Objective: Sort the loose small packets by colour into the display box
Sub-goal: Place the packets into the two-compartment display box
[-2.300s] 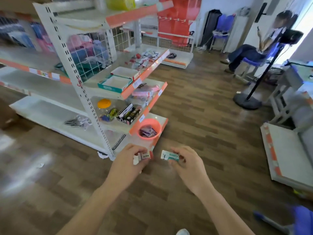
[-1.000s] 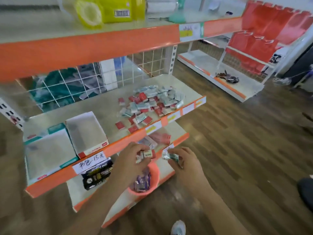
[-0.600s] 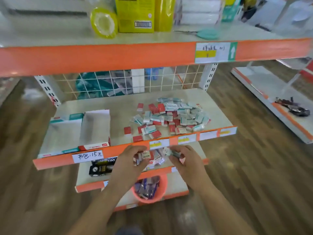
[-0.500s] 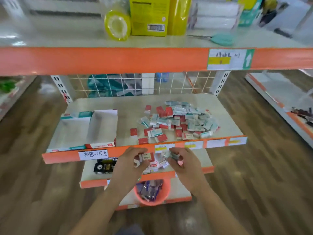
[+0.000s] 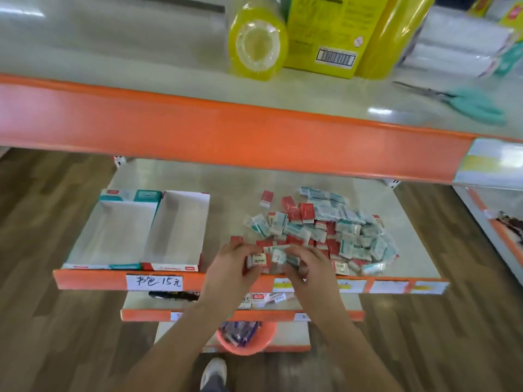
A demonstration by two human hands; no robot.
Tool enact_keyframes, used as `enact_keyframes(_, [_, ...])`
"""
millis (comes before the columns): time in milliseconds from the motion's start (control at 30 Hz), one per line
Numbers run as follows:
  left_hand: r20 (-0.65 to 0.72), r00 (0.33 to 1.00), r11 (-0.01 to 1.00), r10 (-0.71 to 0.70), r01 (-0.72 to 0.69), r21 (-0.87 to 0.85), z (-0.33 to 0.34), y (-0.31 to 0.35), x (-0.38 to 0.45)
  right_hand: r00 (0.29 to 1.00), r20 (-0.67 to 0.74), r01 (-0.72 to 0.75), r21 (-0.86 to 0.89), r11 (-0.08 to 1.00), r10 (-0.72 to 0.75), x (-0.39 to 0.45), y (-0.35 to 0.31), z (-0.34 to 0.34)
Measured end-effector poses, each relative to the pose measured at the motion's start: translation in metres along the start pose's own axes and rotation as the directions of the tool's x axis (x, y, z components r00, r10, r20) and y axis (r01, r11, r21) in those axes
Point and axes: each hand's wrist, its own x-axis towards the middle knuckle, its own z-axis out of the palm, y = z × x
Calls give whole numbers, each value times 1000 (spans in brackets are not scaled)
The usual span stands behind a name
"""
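Both hands had risen from below the shelf edge to the pile. Left to right we saw the empty display box (image 5: pixel 135 239), our left hand (image 5: pixel 229 267) pinching a red packet (image 5: pixel 257 261), our right hand (image 5: pixel 307 268) pinching a teal packet (image 5: pixel 278 256), then the loose packets (image 5: pixel 334 233). They looked light, slippery, best pinched by their edges.

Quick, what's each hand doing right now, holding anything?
Left hand: pinching a red packet.
Right hand: pinching a teal packet.

Yellow tape roll (image 5: pixel 258 45) and teal scissors (image 5: pixel 468 104) on top shelf (image 5: pixel 141 77)
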Motion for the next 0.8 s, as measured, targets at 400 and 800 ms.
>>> enact_keyframes(400, [20, 999, 999, 34, -34, 11, 6, 0, 2, 997, -66, 50, 65, 997, -45, -4, 10, 10])
enact_keyframes(800, [-225, 973, 996, 48, -29, 86, -45, 3, -22, 979, -34, 202, 182, 962, -199, 8, -27, 1])
